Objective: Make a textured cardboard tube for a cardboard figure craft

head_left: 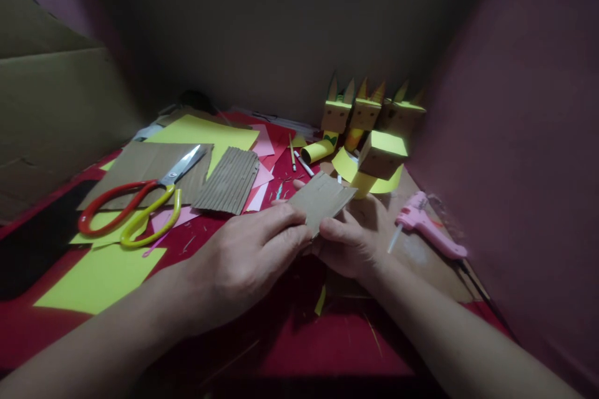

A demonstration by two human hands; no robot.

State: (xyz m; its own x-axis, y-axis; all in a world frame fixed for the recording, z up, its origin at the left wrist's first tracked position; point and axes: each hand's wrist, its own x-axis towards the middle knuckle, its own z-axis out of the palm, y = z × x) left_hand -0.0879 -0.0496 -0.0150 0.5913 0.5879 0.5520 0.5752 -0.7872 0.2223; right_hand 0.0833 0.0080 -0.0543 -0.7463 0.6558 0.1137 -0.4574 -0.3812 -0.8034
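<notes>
A small flat piece of cardboard [322, 198] is held between my two hands above the red cloth. My left hand [255, 249] grips its left edge, fingers curled over and under it. On the right, my right hand [353, 234] has its thumb on the near edge and its other fingers beneath, partly hidden. A ridged corrugated cardboard piece [229, 181] lies left of my hands. Farther left, scissors [154, 190] with one red and one yellow handle rest on a larger cardboard sheet [126, 165].
A pink glue gun [430, 224] lies on cardboard at the right. Several cardboard box heads with pointed ears [367, 113] stand at the back right, behind a yellow-topped box [384, 154]. Yellow paper [100, 277], pink scraps, a pencil [292, 153] and a yellow tube [318, 151] are scattered about. Walls enclose the table.
</notes>
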